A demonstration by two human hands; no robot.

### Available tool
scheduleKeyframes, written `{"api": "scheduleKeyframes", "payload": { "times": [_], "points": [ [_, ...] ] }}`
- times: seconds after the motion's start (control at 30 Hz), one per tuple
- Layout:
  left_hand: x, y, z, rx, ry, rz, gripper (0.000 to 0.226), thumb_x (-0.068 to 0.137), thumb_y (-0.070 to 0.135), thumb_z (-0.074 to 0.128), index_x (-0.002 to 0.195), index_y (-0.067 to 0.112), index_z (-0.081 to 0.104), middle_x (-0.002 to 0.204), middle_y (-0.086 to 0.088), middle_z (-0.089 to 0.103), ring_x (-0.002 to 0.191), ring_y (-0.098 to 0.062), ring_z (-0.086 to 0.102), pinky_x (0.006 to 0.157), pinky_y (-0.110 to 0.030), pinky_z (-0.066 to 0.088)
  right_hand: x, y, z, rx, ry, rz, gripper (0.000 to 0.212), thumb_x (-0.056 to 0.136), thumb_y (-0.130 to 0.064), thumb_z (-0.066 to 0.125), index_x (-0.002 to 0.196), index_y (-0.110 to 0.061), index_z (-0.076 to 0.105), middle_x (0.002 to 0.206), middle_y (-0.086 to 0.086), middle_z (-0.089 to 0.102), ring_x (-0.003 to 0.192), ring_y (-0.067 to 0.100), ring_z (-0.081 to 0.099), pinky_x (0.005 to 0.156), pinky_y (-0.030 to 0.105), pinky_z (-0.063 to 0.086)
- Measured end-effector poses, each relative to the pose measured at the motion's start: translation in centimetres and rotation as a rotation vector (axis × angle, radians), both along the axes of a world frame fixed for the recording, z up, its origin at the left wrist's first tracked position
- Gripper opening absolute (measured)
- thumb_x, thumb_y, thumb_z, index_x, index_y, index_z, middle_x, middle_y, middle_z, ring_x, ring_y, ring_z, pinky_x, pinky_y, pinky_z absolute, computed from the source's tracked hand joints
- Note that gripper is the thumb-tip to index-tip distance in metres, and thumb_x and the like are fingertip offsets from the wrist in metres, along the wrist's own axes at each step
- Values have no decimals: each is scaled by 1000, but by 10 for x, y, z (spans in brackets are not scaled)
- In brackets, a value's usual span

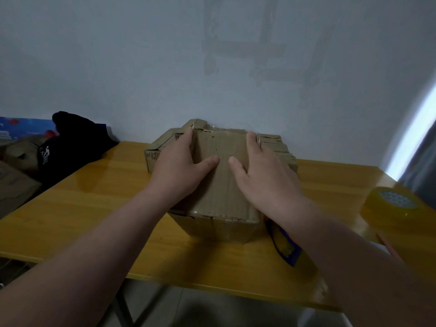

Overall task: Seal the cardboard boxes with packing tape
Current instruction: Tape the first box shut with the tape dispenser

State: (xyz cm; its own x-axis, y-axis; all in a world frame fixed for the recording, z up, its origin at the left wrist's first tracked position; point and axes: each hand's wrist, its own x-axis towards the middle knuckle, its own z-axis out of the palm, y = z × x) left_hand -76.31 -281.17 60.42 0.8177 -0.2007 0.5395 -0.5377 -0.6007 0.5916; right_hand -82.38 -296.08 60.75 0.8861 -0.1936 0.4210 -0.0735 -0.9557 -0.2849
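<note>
Evidently, my left hand [181, 166] and right hand [266, 178] pressed flat, fingers straight, on the shut top flap of the brown cardboard box [221, 192] on the yellow wooden table [94, 199], while the yellow packing tape roll [391, 206] lay unheld to my right, the sealing seemingly not yet finished.

White lettering on the black cap [70, 142] and print on the cardboard box [221, 185] are illegible.

Brown box [221, 175], glossy yellow wood-grain table [99, 208], translucent yellow tape roll [391, 206], black cap [70, 142] with white lettering, pale blue-grey wall [118, 55], blue-and-yellow packet [286, 244].
</note>
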Motion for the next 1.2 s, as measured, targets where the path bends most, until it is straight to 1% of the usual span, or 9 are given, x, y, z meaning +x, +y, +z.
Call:
{"api": "scheduleKeyframes", "payload": {
  "times": [0.17, 0.23, 0.37, 0.47, 0.73, 0.87, 1.0, 1.1, 1.2],
  "points": [
    [-1, 1, -2, 22, 1, -32, 83, 84, 41, 66, 149, 14, 23, 144, -5, 43, 129, -21, 42, 92, -25, 31, 1, -12, 14, 38, -320, 5, 29, 91, -43, 56, 115, -27, 63, 126, -2, 45, 116, 14, 42, 72, 18, 32],
    [-2, 1, -4, 29, -24, -64, 77, 85, 40, 64, 147, 14, 27, 142, -3, 45, 128, -20, 42, 97, -27, 34, 9, -13, 22, 54, -413, 35, 21, 86, -38, 63, 103, -26, 62, 117, -4, 50, 110, 14, 44, 67, 18, 30],
    [-1, 4, -6, 99, -26, -116, 72, 87, 44, 55, 145, 12, 26, 144, -4, 40, 130, -21, 39, 104, -44, 39, 29, -11, 36, 50, -227, 125, 43, 85, -44, 65, 124, -27, 59, 118, -6, 61, 113, 17, 49, 80, 25, 35],
    [-2, 6, -11, 143, -42, -110, 77, 89, 50, 44, 151, 17, 12, 154, 0, 24, 137, -18, 29, 110, -40, 33, 40, -10, 40, 138, -233, 151, 18, 86, -37, 66, 98, -25, 72, 95, -8, 69, 92, 11, 61, 74, 23, 42],
    [-6, 8, -23, 216, -133, -12, 73, 85, 62, 22, 150, 32, 10, 143, 5, 28, 114, -13, 44, 79, -26, 38, 41, -9, 33, 394, -360, 232, 12, 83, -25, 71, 71, -26, 69, 68, -22, 60, 68, -10, 55, 60, 3, 39],
    [-7, 11, -29, 213, -216, -21, 71, 87, 64, 25, 150, 32, 16, 135, 6, 34, 98, -2, 37, 73, -24, 38, 35, -9, 26, 491, -433, 292, 9, 82, -20, 73, 73, -22, 71, 70, -22, 62, 72, -10, 59, 65, 3, 41],
    [-4, 23, -44, 186, -204, -146, 65, 89, 53, 39, 148, 37, 19, 141, 6, 34, 109, 4, 31, 86, -21, 38, 22, -7, 10, 465, -462, 341, 4, 82, -20, 74, 78, -21, 73, 74, -21, 65, 78, -9, 61, 65, 1, 42],
    [0, 36, -59, 13, -105, -259, 57, 86, 28, 58, 137, 43, 38, 136, 15, 43, 118, 1, 41, 93, -30, 49, 14, -3, -7, 378, -354, 374, 6, 82, -24, 73, 77, -26, 70, 75, -22, 64, 82, -13, 58, 64, -1, 41],
    [4, 42, -73, -207, 45, -249, 67, 76, 21, 72, 116, 60, 35, 115, 29, 51, 103, 4, 55, 80, -25, 54, 7, 6, -24, 310, -204, 441, 13, 81, -25, 72, 77, -33, 64, 81, -20, 63, 87, -9, 58, 72, 3, 46]
  ]
}}
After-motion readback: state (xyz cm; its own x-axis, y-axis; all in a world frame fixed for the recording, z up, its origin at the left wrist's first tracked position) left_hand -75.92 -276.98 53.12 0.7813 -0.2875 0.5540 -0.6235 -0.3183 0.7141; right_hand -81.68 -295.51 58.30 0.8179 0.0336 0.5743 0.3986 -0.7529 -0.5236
